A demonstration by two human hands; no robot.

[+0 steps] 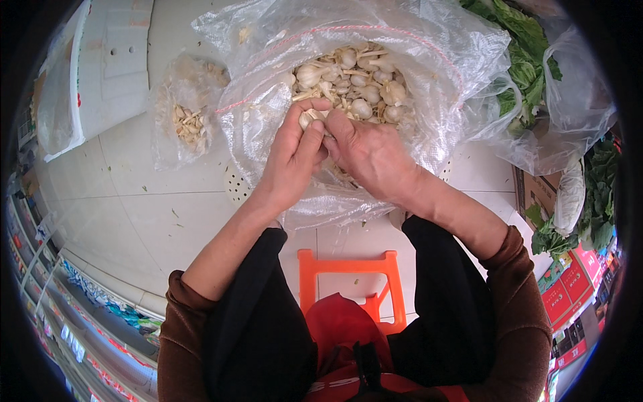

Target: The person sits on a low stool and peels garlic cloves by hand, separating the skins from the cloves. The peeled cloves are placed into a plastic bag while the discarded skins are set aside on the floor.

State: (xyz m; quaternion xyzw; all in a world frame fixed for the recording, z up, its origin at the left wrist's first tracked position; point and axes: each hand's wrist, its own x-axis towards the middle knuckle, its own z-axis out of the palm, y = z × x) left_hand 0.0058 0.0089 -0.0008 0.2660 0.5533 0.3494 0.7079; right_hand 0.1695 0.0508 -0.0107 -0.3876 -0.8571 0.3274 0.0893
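Note:
Between my two hands is a garlic bulb (310,118), held over the mouth of a large woven plastic sack. My left hand (296,151) grips the bulb with thumb and forefinger. The fingers of my right hand (369,151) press against its right side and partly cover it. Below and beyond them, the translucent sack (256,151) lies open with its rim spread wide. Many whole garlic bulbs (361,108) with dry stems fill it. To the left of the sack, a clear plastic bag (171,95) on the tiles contains loose garlic cloves (189,124).
An orange plastic stool (351,265) stands between my legs. At the right are leafy greens (525,65) in plastic bags, a cardboard box (535,188) and red cartons (567,296). A white foam box (115,65) is at upper left. Store shelves (100,331) line the lower left.

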